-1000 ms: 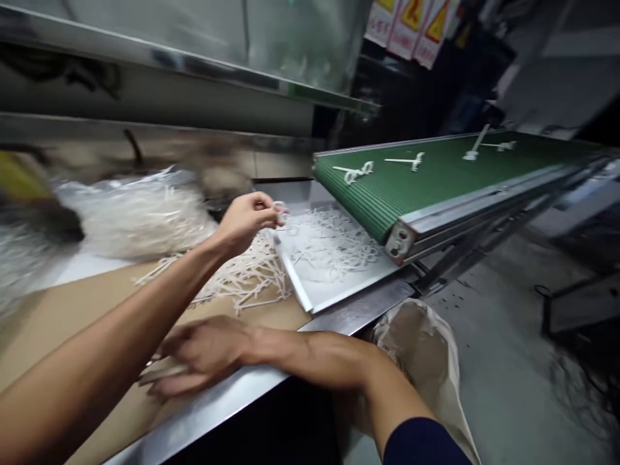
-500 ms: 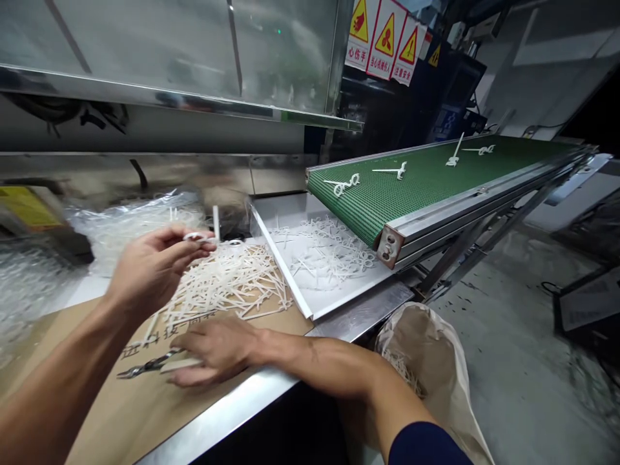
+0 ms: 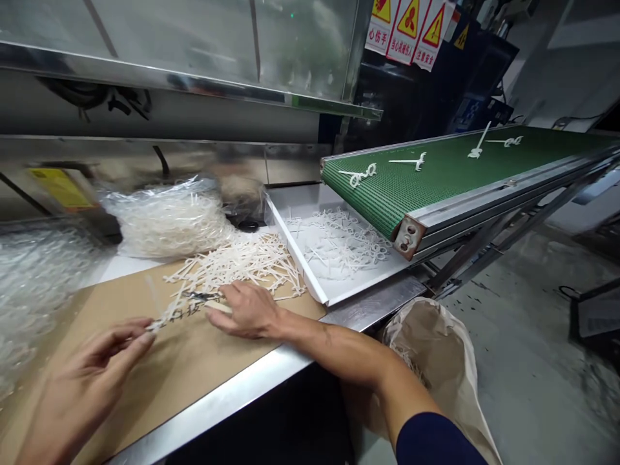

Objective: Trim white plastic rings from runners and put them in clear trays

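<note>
Left hand [image 3: 94, 374] pinches blurred white piece [image 3: 168, 316] over cardboard [image 3: 208, 352], right hand [image 3: 252, 310] grips pliers [image 3: 204, 297] near it, jaw gap unclear; likely step: lining piece up with pliers, next move calls for steady alignment.

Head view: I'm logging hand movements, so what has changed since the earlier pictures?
The left hand, first by the tray, has drawn back to the near left, holding a white part. The right hand has moved the pliers forward toward the white heap. The four parts on the green belt stay put.
</note>
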Available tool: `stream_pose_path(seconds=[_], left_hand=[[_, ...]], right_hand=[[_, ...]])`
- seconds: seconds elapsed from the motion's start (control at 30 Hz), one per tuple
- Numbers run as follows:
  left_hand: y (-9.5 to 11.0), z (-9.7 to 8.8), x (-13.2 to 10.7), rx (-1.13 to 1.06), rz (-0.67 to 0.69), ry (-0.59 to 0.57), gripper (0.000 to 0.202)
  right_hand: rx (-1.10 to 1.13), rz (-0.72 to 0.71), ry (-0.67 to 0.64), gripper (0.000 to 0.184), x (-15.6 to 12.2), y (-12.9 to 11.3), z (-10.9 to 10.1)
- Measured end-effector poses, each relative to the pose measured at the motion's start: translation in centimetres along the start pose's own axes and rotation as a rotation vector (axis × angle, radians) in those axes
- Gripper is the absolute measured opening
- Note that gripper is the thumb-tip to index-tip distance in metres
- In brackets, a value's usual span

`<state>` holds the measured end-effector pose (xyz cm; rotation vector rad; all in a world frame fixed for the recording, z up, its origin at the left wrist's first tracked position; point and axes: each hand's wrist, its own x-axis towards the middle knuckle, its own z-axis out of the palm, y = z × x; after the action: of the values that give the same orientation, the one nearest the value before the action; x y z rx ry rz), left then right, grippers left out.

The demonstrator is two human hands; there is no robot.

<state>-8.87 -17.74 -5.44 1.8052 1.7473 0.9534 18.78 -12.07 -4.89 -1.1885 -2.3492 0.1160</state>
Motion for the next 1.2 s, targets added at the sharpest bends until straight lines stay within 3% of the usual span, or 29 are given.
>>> stream_pose_path(seconds=[0.07, 0.17, 0.27, 0.5, 0.63, 0.73, 0.87, 1.03, 1.2], left_hand=[[0.9, 1.0, -1.5, 0.054, 0.007, 0.052, 0.014], [2.1, 2.3, -2.8, 0.138, 0.136, 0.029, 0.021], [2.1, 2.9, -3.3, 0.236, 0.192, -0.003, 0.023], [1.6, 3.6, -4.1, 0.43, 0.123, 0.142, 0.034], [2.0, 3.8, -4.3, 0.334, 0.164, 0.176, 0.019], [2.3, 3.7, -4.4, 0.197, 0.214, 0.3, 0.019], [2.6, 3.3, -4.8, 0.064, 0.257, 0.457, 0.022], [2.6, 3.1, -5.1, -0.132, 0.26, 0.498, 0.027], [2.8, 3.4, -5.5, -0.281, 0.312, 0.515, 0.035]], right_hand=[[0.003, 0.009, 0.004, 0.046, -0.1, 0.0, -0.2], [0.048, -0.013, -0.005, 0.04, -0.6, 0.0, -0.3], [0.126, -0.048, -0.012, 0.034, -1.0, 0.0, -0.3], [0.318, -0.131, -0.017, 0.037, -1.7, -0.4, -0.3], [0.389, -0.166, -0.061, 0.032, -2.3, -1.5, -1.1], [0.481, -0.152, -0.125, 0.029, -2.6, -2.3, -1.9], [0.699, -0.025, -0.317, 0.028, -2.8, -3.0, -2.9], [0.915, 0.149, -0.532, 0.032, -3.2, -3.3, -3.3], [1.057, 0.225, -0.62, 0.036, -3.6, -4.0, -2.9]])
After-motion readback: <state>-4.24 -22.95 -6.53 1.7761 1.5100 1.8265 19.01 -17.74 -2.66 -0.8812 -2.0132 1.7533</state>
